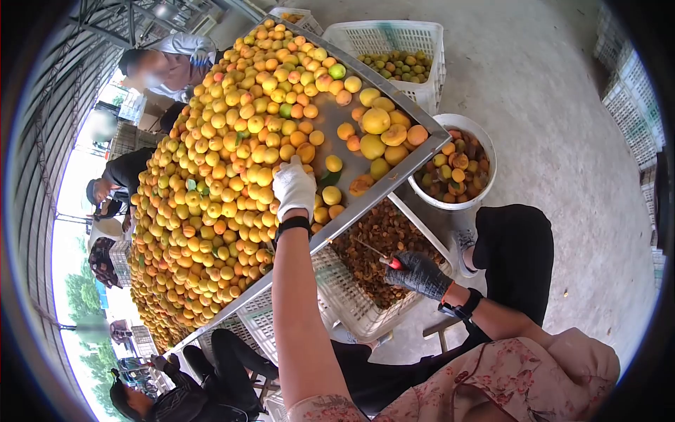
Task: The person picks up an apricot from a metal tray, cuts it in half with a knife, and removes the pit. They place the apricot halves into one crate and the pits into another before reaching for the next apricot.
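My left hand (294, 187), in a white glove, reaches into a heap of yellow-orange apricots (218, 176) on a metal-rimmed table (365, 202). Its fingers are curled against an apricot (305, 152) at the heap's edge; their undersides are hidden. Lower right, my right hand (420, 275) wears a dark grey glove and is closed around the red handle of a thin-bladed knife (395, 263). The blade points up and left, over a white crate (365, 325) holding many brown, pit-like pieces (383, 235).
A white bucket (490, 158) of cut or soft-looking apricots stands beyond the table corner. Behind it is a white crate (437, 53) with greener fruit. Larger apricots (376, 121) lie in the corner. Other people (169, 70) sit along the far and left sides. Stacked crates (633, 105) stand at right.
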A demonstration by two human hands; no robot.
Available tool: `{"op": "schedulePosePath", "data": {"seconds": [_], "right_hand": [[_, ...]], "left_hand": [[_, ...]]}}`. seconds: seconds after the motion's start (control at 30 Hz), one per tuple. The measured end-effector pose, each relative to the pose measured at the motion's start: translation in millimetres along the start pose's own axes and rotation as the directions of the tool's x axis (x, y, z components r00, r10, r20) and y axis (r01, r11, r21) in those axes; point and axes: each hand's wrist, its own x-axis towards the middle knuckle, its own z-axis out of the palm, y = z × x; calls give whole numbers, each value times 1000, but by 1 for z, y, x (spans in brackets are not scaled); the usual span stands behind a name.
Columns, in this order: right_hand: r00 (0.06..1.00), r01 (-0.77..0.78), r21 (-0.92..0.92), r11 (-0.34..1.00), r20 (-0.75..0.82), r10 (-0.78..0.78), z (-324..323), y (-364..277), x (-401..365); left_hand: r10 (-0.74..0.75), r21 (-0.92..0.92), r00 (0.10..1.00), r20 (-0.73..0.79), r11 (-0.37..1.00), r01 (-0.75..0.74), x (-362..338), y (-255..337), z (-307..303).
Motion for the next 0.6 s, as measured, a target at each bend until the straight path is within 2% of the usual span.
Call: {"op": "schedulePosePath", "data": {"seconds": [0.03,0.07,0.13,0.17,0.2,0.23,0.27,0.3,0.33,0.37,0.4,0.47,0.5,0.53,0.6], "right_hand": [[999,-44,46,998,10,44,-3,-9,2],[996,-87,92,992,20,85,-5,-16,4],[997,-75,137,988,4,75,-6,-15,4],[997,13,234,972,-77,6,-5,-10,5],[985,104,323,941,-162,-54,-4,-6,3],[978,147,286,947,-184,-96,-5,-6,1],[979,147,291,945,-181,-96,-5,-9,-2],[990,121,560,819,-126,-60,-5,-15,-5],[997,71,778,625,-58,-40,-7,-21,-8],[999,-6,736,677,37,-32,-13,-32,-10],[999,-17,733,680,47,-25,-14,-45,-14],[989,119,641,758,-11,-145,-8,-70,-22],[991,105,637,764,-1,-136,-5,-79,-25],[985,152,583,798,-27,-168,-2,-86,-28],[978,197,515,834,-42,-205,-2,-96,-34]], "left_hand": [[70,32,997,-40,997,-69,-5,0,0],[71,38,997,-42,997,-70,-6,-3,2],[32,-133,998,-58,990,-39,-13,-3,0],[-161,-534,978,134,820,208,-19,-5,-1],[-161,-536,978,131,819,207,-32,-5,-8],[-123,-853,992,22,516,83,-49,-8,-14],[-135,-990,986,-94,115,-79,-67,-12,-21],[-127,-981,975,-183,84,-174,-88,-13,-27],[-125,-963,955,-270,51,-266,-114,-9,-33],[-106,-940,936,-336,100,-326,-143,-2,-45],[-59,-904,913,-404,176,-389,-166,-3,-48],[-90,-920,916,-390,88,-383,-209,9,-52],[-71,-909,910,-409,124,-399,-226,13,-51],[13,-841,862,-507,213,-498,-238,11,-47],[14,-910,914,-406,91,-405,-267,21,-51]]}}
